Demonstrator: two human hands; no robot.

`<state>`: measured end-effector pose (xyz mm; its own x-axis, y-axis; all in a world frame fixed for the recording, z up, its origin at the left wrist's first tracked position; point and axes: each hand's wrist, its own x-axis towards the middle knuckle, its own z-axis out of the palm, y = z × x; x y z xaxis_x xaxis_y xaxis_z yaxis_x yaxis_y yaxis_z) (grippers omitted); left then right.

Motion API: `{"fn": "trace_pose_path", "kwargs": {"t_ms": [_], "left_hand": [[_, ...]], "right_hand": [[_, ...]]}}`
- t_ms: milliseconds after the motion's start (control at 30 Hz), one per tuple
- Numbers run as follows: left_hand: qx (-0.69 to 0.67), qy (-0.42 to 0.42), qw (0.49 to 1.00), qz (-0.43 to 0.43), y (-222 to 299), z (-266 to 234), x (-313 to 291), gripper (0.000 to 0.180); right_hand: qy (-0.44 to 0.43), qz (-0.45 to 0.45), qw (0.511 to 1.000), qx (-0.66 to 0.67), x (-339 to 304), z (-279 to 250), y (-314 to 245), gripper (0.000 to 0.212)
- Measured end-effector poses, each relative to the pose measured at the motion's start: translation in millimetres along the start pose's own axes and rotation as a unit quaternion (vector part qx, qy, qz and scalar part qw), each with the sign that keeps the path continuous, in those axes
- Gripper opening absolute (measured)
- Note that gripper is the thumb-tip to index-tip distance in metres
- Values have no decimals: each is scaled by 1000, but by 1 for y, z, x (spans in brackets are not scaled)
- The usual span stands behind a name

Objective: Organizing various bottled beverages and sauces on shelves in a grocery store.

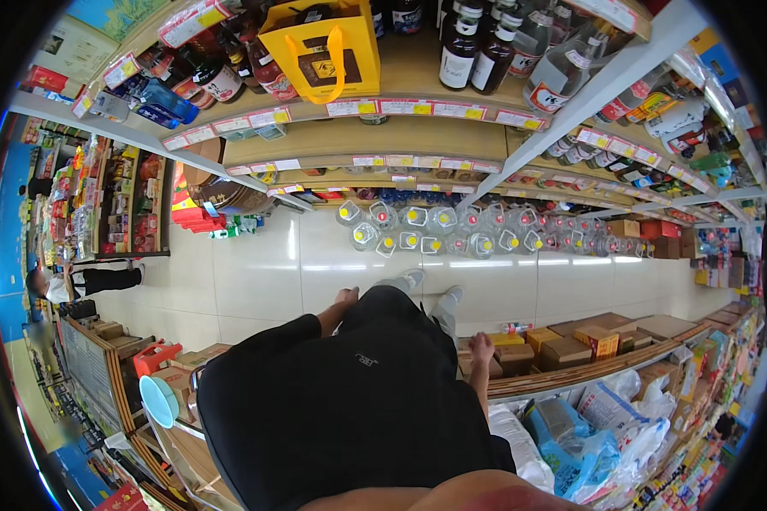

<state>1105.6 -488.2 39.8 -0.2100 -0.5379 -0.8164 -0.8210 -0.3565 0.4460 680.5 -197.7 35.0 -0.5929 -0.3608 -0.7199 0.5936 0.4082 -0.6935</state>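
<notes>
I stand in a shop aisle with both arms hanging beside my black shirt (358, 400). My left hand (347, 297) is loosely closed in front of my left side, over the pale floor; nothing shows in it. To the right, my right hand (481, 346) hangs with curled fingers and nothing visible in them. It is nearest to the cardboard boxes (513, 359) along the low shelf, and I cannot tell whether it touches them. Ahead of my shoes (412, 278), large clear plastic jugs (431, 244) with yellow and red caps stand in rows on the floor.
Shelves (418, 153) with price strips rise ahead, holding dark glass bottles (460, 51) and a yellow gift bag (324, 55). A light-blue basin (158, 401) sits at the left, and plastic bags (571, 434) lie at the right. Another person (102, 279) is farther left.
</notes>
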Motion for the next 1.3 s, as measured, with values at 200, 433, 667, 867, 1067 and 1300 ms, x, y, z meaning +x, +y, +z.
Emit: {"fn": "trace_pose_path", "kwargs": {"t_ms": [200,433,667,867,1067,1300], "left_hand": [[301,-17,951,68,10,-63,-7,52],[397,87,913,25,83,-68,71,23],[336,-27,912,233,304,94,34,47],[358,-76,866,341,443,157,-9,51],[433,-68,841,316,451,146,57,53],[701,-186,603,332,435,162,121,45]], "right_hand": [[20,2,959,-283,2,-105,88,32],[149,117,982,-4,-9,-139,8,20],[316,138,907,240,28,-171,28,25],[343,171,905,184,44,-188,45,58],[369,224,902,10,22,-169,13,62],[284,240,921,118,68,-224,14,69]]}}
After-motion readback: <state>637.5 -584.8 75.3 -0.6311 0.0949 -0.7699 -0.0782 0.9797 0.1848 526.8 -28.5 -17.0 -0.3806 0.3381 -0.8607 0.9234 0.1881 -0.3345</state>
